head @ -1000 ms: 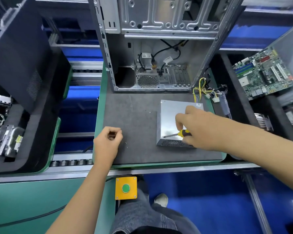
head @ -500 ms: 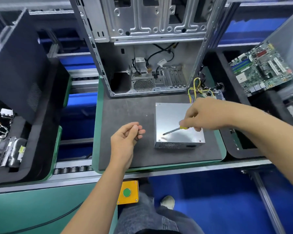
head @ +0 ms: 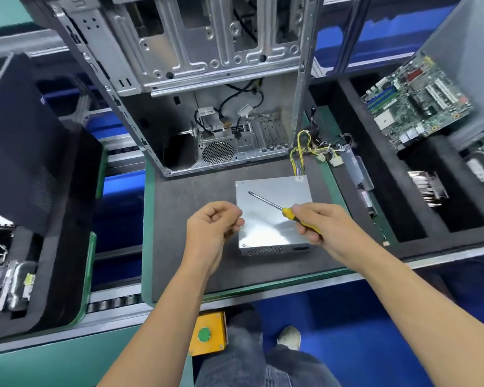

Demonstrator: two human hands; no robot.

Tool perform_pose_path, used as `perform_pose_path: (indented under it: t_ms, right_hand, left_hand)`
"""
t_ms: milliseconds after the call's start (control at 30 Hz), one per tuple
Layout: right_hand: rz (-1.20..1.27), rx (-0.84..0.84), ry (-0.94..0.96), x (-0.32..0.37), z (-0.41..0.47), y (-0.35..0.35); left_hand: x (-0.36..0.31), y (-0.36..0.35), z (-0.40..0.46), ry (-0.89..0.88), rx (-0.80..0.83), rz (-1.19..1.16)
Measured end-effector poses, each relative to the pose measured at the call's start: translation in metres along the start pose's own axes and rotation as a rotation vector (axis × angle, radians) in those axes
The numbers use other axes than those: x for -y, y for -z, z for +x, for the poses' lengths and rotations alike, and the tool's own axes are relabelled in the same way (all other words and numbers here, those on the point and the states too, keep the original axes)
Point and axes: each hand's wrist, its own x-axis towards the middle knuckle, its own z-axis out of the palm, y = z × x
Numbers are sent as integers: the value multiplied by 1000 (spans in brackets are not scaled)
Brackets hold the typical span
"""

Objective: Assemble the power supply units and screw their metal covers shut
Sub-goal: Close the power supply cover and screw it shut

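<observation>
Hands first: two of them, both bare, over the one dark grey foam-topped tabletop with its green rim. One silver metal power supply box lies flat on that mat, toward its right side, the perforated face turned to the person and a bundle of yellow and dark wires trailing from its far right corner. One yellow-handled screwdriver is in play. The right hand has its fingers wrapped round the yellow grip, and the bare steel shaft slants up and left above the cover, its tip near the far left corner. The left hand hovers just left of the box with fingers curled in and fingertips pinched together; whether something small sits between them I cannot tell.

Behind the box stands one open silver computer case, its round fan grille facing forward. One green circuit board leans in the black foam tray on the right. One yellow button box with a green button hangs below the tabletop edge.

Compared with half a second ago, the left hand has closed in: it sat apart from the box with fingers looser, and now it is right at the box's left edge, bunched. The right hand has drawn back toward the near edge, and the screwdriver tip, which pointed down and left at the cover, now points up and away.
</observation>
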Motion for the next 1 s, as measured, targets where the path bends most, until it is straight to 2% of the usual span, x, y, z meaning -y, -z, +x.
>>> perform_pose_path:
  t_ms: [200,400,767,1000]
  right_hand:
    - [-27,79,-11,-2,5,2]
    - [-3,110,-44,-3,8,7]
    - [-48,173,-133,5,11,17]
    - [11,183,-240,19,10,26]
  left_hand:
    - [-3,-10,2,-69,49,55]
    - [-5,-14,2,-69,19,23]
    - [-19,-10,6,-105,87,275]
    - [-20,-19,3,-106,136,327]
